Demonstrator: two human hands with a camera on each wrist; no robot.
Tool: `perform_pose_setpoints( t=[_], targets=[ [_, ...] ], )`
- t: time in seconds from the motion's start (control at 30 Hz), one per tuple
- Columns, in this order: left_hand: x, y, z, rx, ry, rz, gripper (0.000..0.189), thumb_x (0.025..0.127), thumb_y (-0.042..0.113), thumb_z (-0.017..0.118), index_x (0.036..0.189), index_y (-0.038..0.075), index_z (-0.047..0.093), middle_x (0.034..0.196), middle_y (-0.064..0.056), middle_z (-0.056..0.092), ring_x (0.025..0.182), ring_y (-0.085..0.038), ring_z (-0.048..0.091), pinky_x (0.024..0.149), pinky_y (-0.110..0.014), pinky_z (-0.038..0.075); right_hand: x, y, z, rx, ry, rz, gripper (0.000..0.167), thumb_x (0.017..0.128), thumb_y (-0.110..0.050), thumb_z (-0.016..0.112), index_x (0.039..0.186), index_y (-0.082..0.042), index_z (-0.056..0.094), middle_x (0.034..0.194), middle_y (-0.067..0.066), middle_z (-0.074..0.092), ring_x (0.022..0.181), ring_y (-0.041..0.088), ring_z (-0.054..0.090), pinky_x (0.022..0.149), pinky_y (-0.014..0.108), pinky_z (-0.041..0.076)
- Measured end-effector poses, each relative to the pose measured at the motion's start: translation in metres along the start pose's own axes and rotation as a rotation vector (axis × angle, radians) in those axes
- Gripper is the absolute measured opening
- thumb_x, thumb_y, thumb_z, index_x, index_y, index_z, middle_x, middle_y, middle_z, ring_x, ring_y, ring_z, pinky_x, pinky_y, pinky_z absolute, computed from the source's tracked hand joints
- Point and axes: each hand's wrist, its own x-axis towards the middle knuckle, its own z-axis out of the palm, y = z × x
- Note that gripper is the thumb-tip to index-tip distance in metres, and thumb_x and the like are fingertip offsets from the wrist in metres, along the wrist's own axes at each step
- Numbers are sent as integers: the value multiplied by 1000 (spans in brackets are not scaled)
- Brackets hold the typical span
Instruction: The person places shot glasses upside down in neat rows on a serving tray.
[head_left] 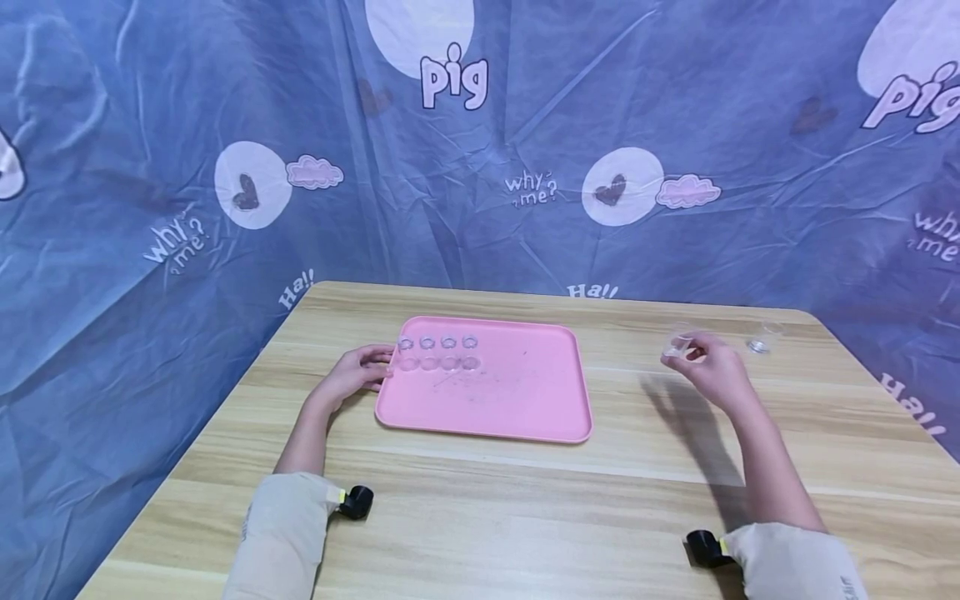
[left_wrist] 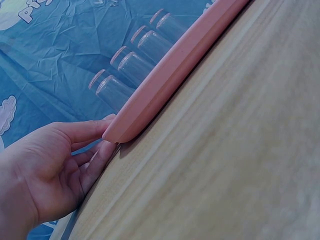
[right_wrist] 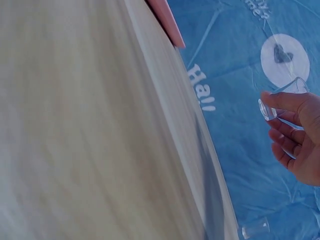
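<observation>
My right hand (head_left: 711, 367) holds a small clear glass (right_wrist: 295, 89) between thumb and fingers, raised over the right side of the table. Its thick base points down and its wide rim up. My left hand (left_wrist: 50, 170) pinches the left edge of a pink tray (head_left: 525, 392), thumb and fingers on either side of the rim. Several more clear glasses (left_wrist: 142, 67) stand in a row at the tray's far left, thick bases uppermost. Another clear glass (head_left: 761, 340) stands on the table just beyond and to the right of my right hand.
The pink tray lies flat on a wood-grain table (head_left: 525, 500). A blue printed cloth (head_left: 510, 233) hangs behind and along the sides. Black wrist cameras (head_left: 357, 502) stick out from both sleeves, low over the tabletop.
</observation>
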Motion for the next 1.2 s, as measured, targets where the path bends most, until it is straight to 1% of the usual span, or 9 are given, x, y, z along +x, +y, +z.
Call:
perform_pose_setpoints(
  t=[0.2, 0.47, 0.57, 0.7, 0.8, 1.0, 1.2],
  targets=[
    [0, 0, -1, -5, 5, -3, 50, 86, -2, 56, 133, -8, 39, 121, -26, 47, 84, -13, 57, 70, -30, 55, 3, -10, 7, 21, -26, -17, 38, 81, -17, 70, 106, 9, 59, 89, 20, 59, 85, 35, 55, 57, 25, 43],
    [0, 1, -1, -14, 4, 1, 51, 85, -2, 57, 133, -7, 40, 121, -25, 47, 83, -13, 57, 70, -29, 55, 7, -18, 13, 34, -22, -17, 34, 81, -16, 70, 106, 5, 60, 88, 18, 60, 85, 31, 54, 59, 28, 45],
    [0, 0, -1, -11, -1, 1, 51, 86, -2, 56, 133, -8, 39, 121, -26, 46, 83, -13, 57, 70, -29, 55, 11, -22, 17, 38, -26, -33, 34, 80, -16, 70, 106, 5, 60, 88, 17, 61, 85, 30, 54, 60, 28, 46],
    [0, 0, -1, -15, -5, 4, 51, 86, -2, 56, 133, -9, 38, 121, -27, 46, 83, -13, 57, 70, -29, 55, 17, -30, 21, 42, -34, -61, 34, 79, -15, 71, 105, 5, 61, 88, 17, 62, 84, 32, 55, 62, 32, 46],
    [0, 0, -1, -19, -4, 5, 51, 86, -2, 56, 133, -9, 38, 121, -27, 46, 83, -13, 57, 70, -29, 55, 22, -37, 26, 46, -46, -72, 31, 79, -14, 71, 102, 5, 61, 88, 18, 61, 84, 33, 55, 64, 35, 45],
    [3, -3, -2, -16, -2, 0, 50, 86, -2, 56, 133, -8, 38, 122, -27, 46, 83, -13, 58, 70, -29, 55, 29, -48, 38, 55, -74, -75, 29, 79, -14, 70, 101, 4, 61, 89, 19, 60, 84, 32, 55, 63, 35, 46],
    [4, -4, -3, -21, -2, 0, 51, 86, -2, 56, 133, -9, 38, 122, -27, 46, 84, -13, 58, 70, -28, 55, 37, -63, 53, 77, -107, -115, 27, 79, -12, 71, 99, 3, 62, 89, 18, 61, 85, 32, 56, 67, 38, 47]
  ],
)
